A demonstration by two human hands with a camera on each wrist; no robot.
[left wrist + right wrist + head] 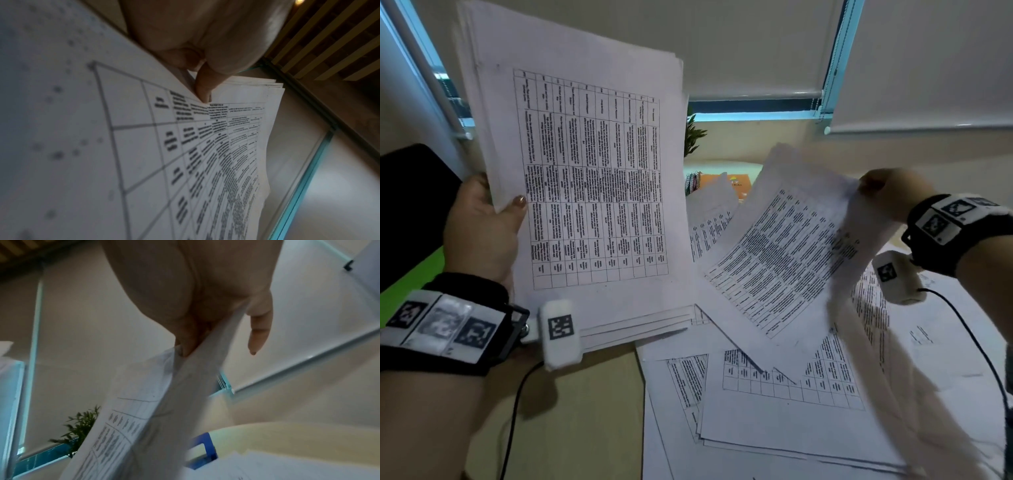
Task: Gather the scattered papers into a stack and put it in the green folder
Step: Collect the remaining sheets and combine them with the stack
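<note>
My left hand (482,219) grips an upright stack of printed table sheets (592,178) by its left edge, thumb on the front page; the left wrist view shows the thumb (202,87) pressed on the stack (205,154). My right hand (887,192) pinches a few sheets (784,260) by their far corner, lifted and blurred above the table; in the right wrist view the fingers (187,340) clamp the paper (139,410). More loose papers (784,401) lie spread on the table at lower right. A strip of the green folder (410,281) shows at the left, behind my left wrist.
A dark object (410,205) lies over the green folder at far left. An orange spiral notebook (732,185) and a small plant (693,137) sit at the back by the window blinds. Bare wooden table (585,411) shows at lower centre.
</note>
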